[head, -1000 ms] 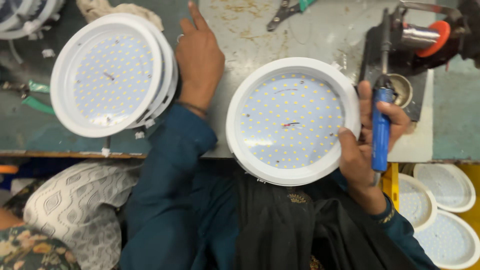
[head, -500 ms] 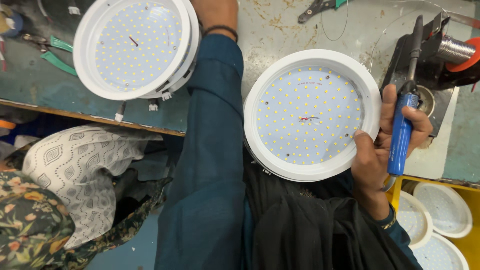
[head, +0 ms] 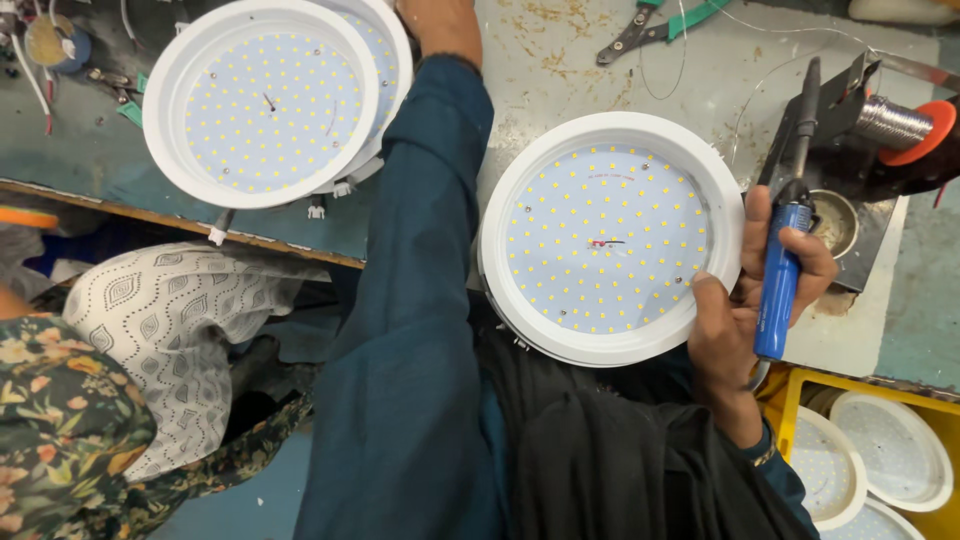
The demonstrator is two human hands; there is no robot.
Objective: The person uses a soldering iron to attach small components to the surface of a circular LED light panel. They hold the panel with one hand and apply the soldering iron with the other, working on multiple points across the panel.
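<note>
My right hand grips a blue-handled soldering iron, its dark tip pointing up, and also pinches the right rim of a round white LED panel light whose face of small yellow LEDs is turned up. My left arm in a teal sleeve reaches up across the bench. Only the wrist of my left hand shows at the top edge, so its fingers are hidden. It lies beside a stack of similar round LED lights at the upper left.
A soldering iron stand with a coil and orange ring and a small round tin sit at right. Green-handled pliers lie at the top. A yellow crate holds more lights. Another person's patterned clothing is at left.
My left arm has stretched farther up, taking the hand out of frame. The held light and soldering iron stay in my right hand while the view shifts down and left.
</note>
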